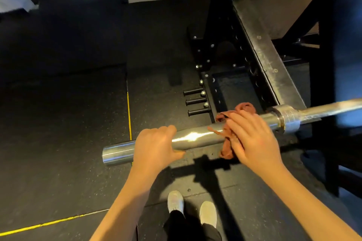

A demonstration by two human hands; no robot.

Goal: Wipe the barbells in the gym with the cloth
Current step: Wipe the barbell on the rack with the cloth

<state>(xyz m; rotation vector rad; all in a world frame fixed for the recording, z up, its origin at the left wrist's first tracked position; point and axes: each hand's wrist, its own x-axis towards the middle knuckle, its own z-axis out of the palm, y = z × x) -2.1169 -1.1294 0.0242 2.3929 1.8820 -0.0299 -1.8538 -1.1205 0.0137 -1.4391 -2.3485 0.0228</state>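
**Hands and cloth on the barbell**

Black rubber floor lies under the barbell on every side. A thin yellow line runs over the floor, below the barbell's free end. A big black rack stands behind the barbell and to its right. A gray metal beam slants down from the rack toward the barbell's collar.

The shiny silver barbell crosses the view from lower left to upper right. Its thick end part sticks out to the left, away from the rack.

The left hand grips the barbell near the free end. Its fingers curl over the top and its thumb goes under. The right hand is closer to the collar. It lies over the cloth and holds it against the barbell with bent fingers. The reddish-brown cloth is bunched up, with bits showing above and below the barbell.

Two white shoes stand on the floor in front of the barbell. Three short black pegs stick out of the rack's base just behind the barbell.
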